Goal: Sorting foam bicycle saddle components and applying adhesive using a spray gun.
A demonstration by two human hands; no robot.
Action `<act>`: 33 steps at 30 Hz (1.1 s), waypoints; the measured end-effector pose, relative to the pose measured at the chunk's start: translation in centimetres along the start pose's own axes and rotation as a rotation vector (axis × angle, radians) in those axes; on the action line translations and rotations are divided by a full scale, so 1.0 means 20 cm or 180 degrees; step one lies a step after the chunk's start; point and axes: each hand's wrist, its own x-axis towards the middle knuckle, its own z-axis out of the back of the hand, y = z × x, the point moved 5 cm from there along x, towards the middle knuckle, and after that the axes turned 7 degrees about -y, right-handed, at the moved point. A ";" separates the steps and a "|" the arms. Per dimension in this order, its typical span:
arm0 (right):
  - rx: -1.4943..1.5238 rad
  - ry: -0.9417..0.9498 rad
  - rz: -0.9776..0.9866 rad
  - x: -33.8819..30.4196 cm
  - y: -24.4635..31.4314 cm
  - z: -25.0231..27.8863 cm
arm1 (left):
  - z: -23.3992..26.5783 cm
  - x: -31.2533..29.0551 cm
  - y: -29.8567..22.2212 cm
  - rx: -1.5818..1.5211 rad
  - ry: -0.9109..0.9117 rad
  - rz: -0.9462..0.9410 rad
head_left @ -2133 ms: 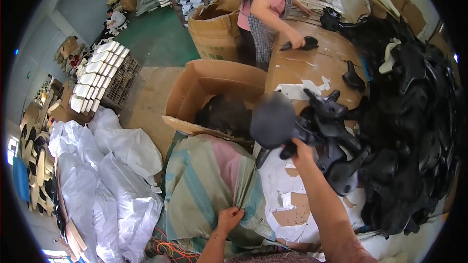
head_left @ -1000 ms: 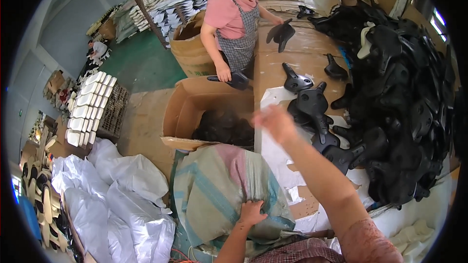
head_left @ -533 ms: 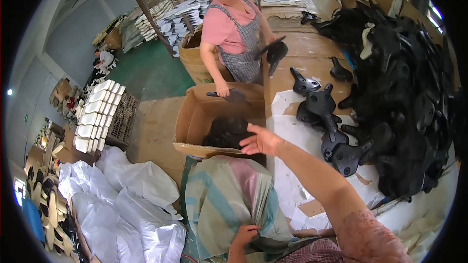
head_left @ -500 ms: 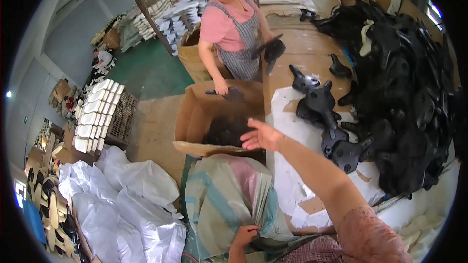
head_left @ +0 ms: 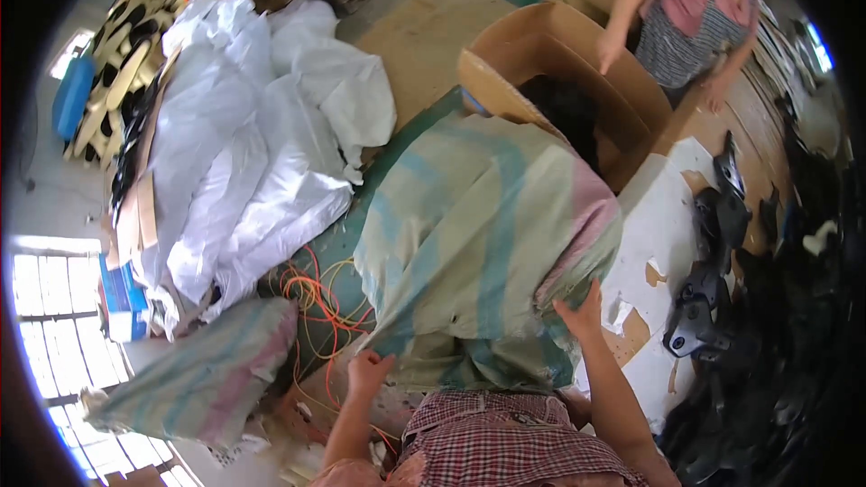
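A large woven sack [head_left: 469,225], pale green with blue-green and pink stripes, stands in front of me. My left hand [head_left: 368,372] is closed on the sack's near left corner. On the other side, my right hand [head_left: 582,311] grips its right edge beside the pink stripe. Just beyond the sack is an open cardboard box [head_left: 505,45] with dark pieces inside. Black moulded parts [head_left: 699,316] lie on the white-covered table [head_left: 649,225] to my right.
A co-worker [head_left: 690,13] in a pink top and striped apron stands behind the box. White bags [head_left: 244,144] are piled at the left. Orange and yellow cords [head_left: 320,293] lie on the floor near another striped sack [head_left: 207,374]. More black parts heap up at right.
My view has swung left and down. My right hand has come back from over the box to the sack's edge. The co-worker's hands no longer hold the black parts.
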 end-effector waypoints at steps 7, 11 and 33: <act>0.0293 0.0234 -0.1095 -0.03 -0.47 -0.14 | -0.02 -0.24 0.02 -0.0590 -0.1874 0.0062; 0.0037 0.0522 -0.1635 -0.05 -0.52 -0.16 | -0.37 -0.16 0.43 0.0554 -0.2695 -0.0199; 0.2794 0.2345 0.1156 -0.84 1.29 0.52 | 0.73 -0.32 -0.55 -0.3003 0.0965 -0.0752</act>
